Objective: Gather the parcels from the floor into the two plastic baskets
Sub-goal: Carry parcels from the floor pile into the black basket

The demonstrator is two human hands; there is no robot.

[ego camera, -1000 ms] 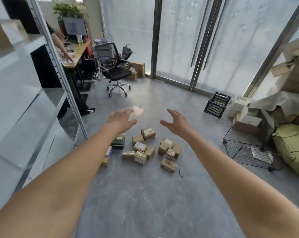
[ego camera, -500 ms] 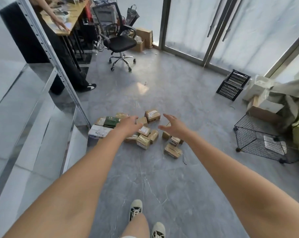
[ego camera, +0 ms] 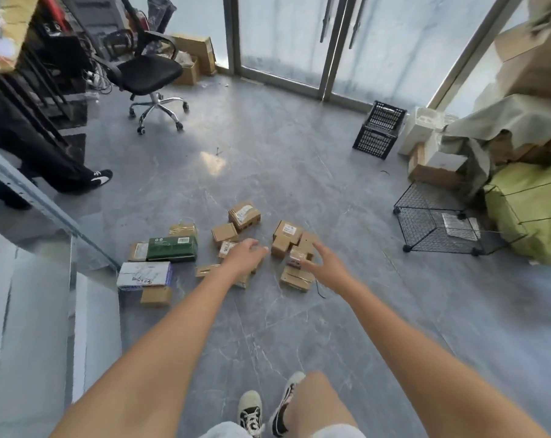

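Several small cardboard parcels (ego camera: 244,215) lie scattered on the grey floor in the middle of the view. Among them are a green box (ego camera: 172,248) and a white flat parcel (ego camera: 144,274) on the left. My left hand (ego camera: 244,256) reaches out over the left cluster with relaxed fingers and holds nothing. My right hand (ego camera: 323,261) hovers over the right cluster (ego camera: 288,237), fingers spread and empty. A black plastic basket (ego camera: 378,130) lies on its side far off at the right, near the glass door.
A black wire cage (ego camera: 438,227) stands on the floor at right, beside a pile of boxes and green sheeting (ego camera: 530,210). An office chair (ego camera: 147,74) and another person's leg (ego camera: 46,165) are at the far left. A metal shelf (ego camera: 46,213) flanks my left.
The view has tilted down and come closer to the parcels. Both hands have lowered from above the pile to just over it. My feet have come into view.
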